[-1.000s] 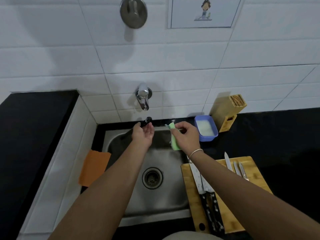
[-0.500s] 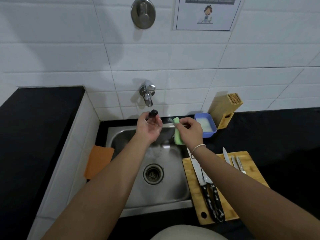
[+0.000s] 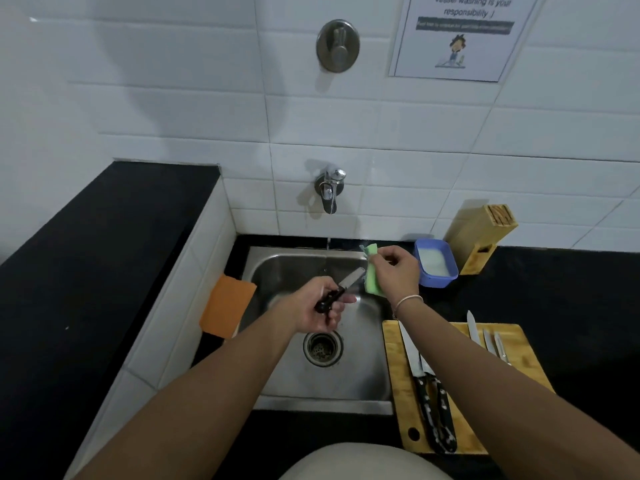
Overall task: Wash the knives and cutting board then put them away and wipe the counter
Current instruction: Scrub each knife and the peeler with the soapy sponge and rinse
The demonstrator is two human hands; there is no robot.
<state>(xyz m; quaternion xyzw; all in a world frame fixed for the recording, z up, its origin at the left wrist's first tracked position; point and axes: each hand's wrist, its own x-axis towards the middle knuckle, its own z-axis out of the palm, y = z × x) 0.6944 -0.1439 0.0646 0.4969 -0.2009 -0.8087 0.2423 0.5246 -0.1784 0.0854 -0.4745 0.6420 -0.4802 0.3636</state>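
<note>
Fingers (image 3: 341,299) of the left hand (image 3: 317,306) curl round the black handle of a knife (image 3: 341,289) above the sink (image 3: 322,372), its blade slanting up toward the sponge (image 3: 372,271). Right hand (image 3: 394,271) pinches that green sponge at its top, just beside the blade tip; whether sponge and blade touch cannot be told. A bracelet (image 3: 408,301) circles the right wrist.

Behind the sink a tap (image 3: 329,192) on the tiled wall runs a thin stream of water. The drain (image 3: 322,348) lies below the left hand. On the sink's left rim an orange cloth (image 3: 227,304) is draped over the edge. Right of the sink, on the black bench (image 3: 571,289), a blue tub (image 3: 436,263) of whitish liquid stands just beside a wooden knife block (image 3: 479,233). Nearer the person on that side lies the cutting board (image 3: 398,393), with two black-handled knives (image 3: 429,403) side by side on it and three smaller blades (image 3: 486,337) showing past the right forearm, which crosses the board and hides their handles. Above the tap are a round metal fitting (image 3: 337,46) and a notice (image 3: 460,36).
</note>
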